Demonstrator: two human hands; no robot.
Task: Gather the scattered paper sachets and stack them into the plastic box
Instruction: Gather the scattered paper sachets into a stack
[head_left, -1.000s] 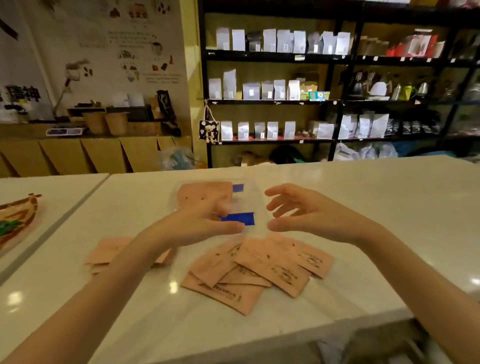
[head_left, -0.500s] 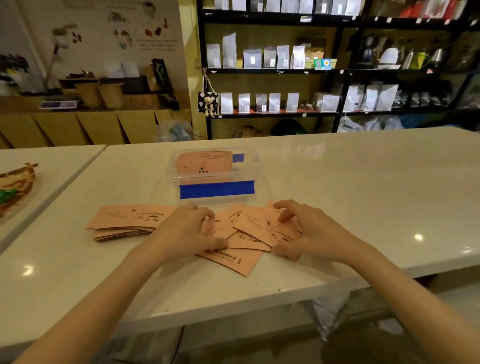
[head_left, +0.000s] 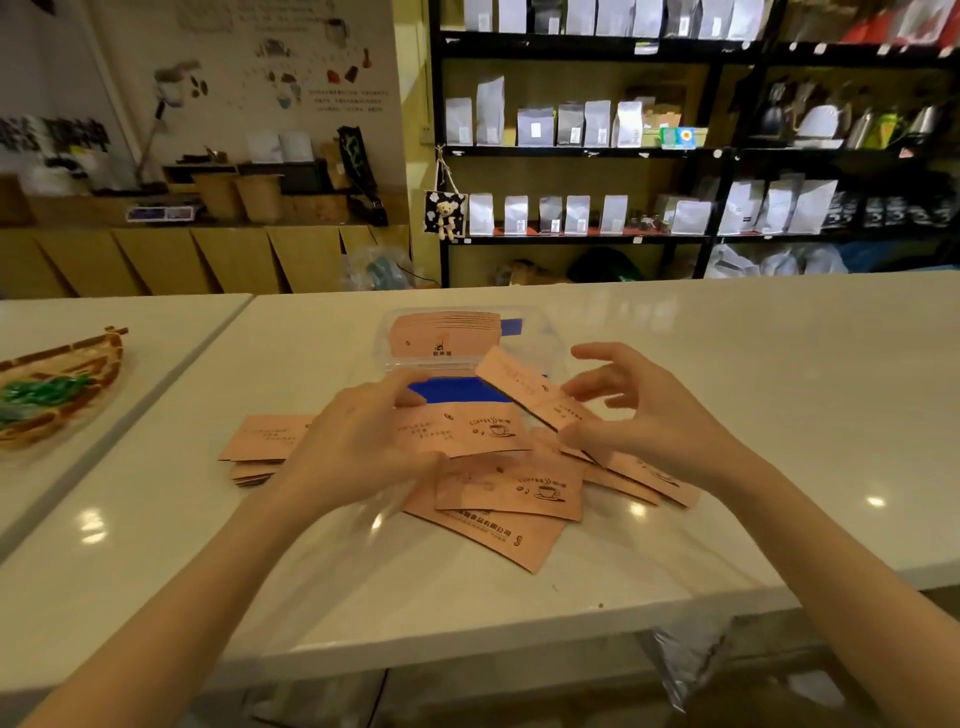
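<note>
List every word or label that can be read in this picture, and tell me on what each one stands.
"COFFEE": beside a steaming cup drawing on the sachet in the left hand.
"COFFEE": on a loose sachet on the table.
Chinese characters on the lowest sachet: too blurred to read surely.
Print on the sachets in the box, wall poster and shelf bags: too small to read.

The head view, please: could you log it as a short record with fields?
surface: white counter
plastic box: clear, holds a sachet stack
loose sachets: overlapping in front of the box
side pile: left of the loose ones
left hand: holds a sachet
right hand: holds a tilted sachet
</note>
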